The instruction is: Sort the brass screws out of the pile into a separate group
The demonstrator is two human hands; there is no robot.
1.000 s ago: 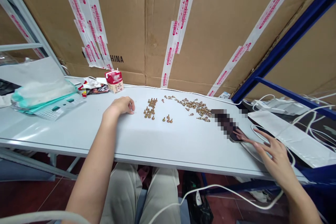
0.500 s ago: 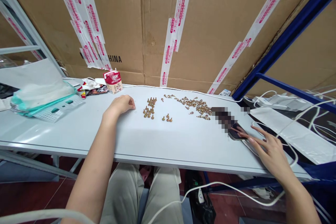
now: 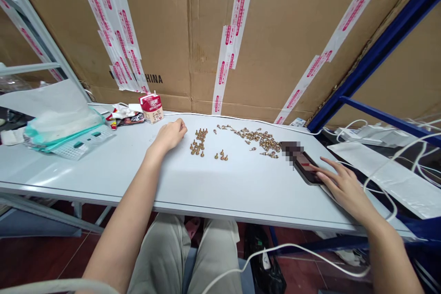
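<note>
My left hand [image 3: 168, 134] rests curled on the white table [image 3: 241, 193], just left of a small group of brass-coloured screws [image 3: 199, 142], and I see nothing held in it. More screws lie scattered in a larger pile [image 3: 257, 140] farther right, with a few [image 3: 221, 156] standing apart nearer the front. My right hand [image 3: 344, 188] lies with its fingers apart at the right edge of a black smartphone [image 3: 306, 168], whose far end is blurred out by pixelation.
A red-and-white drink carton [image 3: 151, 108], snack wrappers [image 3: 126, 119], and a teal-edged plastic bag [image 3: 62, 124] stand at the table's back left. White cables [image 3: 379, 183] and a white paper sheet [image 3: 382, 174] lie right, beside a blue steel frame [image 3: 379, 55]. Taped cardboard [image 3: 182, 32] forms the back.
My left hand has slid right, closer to the small group of screws, and its fingers have curled more. My right hand has shifted slightly right, toward the phone's edge.
</note>
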